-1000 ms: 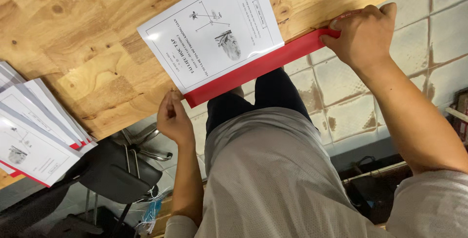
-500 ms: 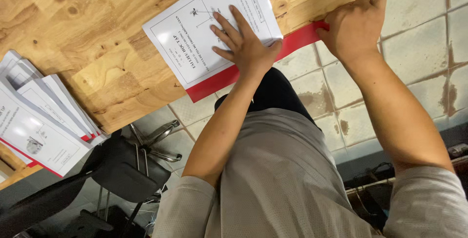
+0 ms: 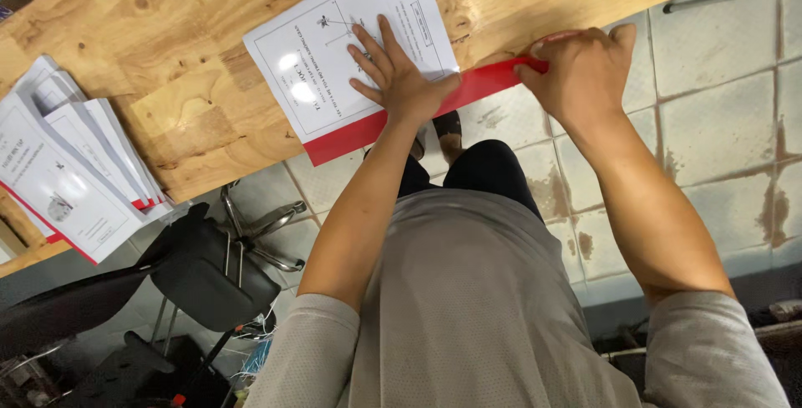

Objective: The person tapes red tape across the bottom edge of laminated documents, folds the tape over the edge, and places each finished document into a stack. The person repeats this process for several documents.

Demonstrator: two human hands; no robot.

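No packages, labels, signs or screens; only printed paper booklets (image 3: 351,57).

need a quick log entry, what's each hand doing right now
Left hand: open, flat on the white booklet.
Right hand: closed, pinching the end of the red strip.

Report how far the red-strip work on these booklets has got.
Done, it seems: a fanned stack of booklets at the table's left end already shows red edges. In hand: the left hand presses flat on one white booklet while the right hand grips the end of the red strip along its near edge. Left: I cannot see any unbound booklets waiting.
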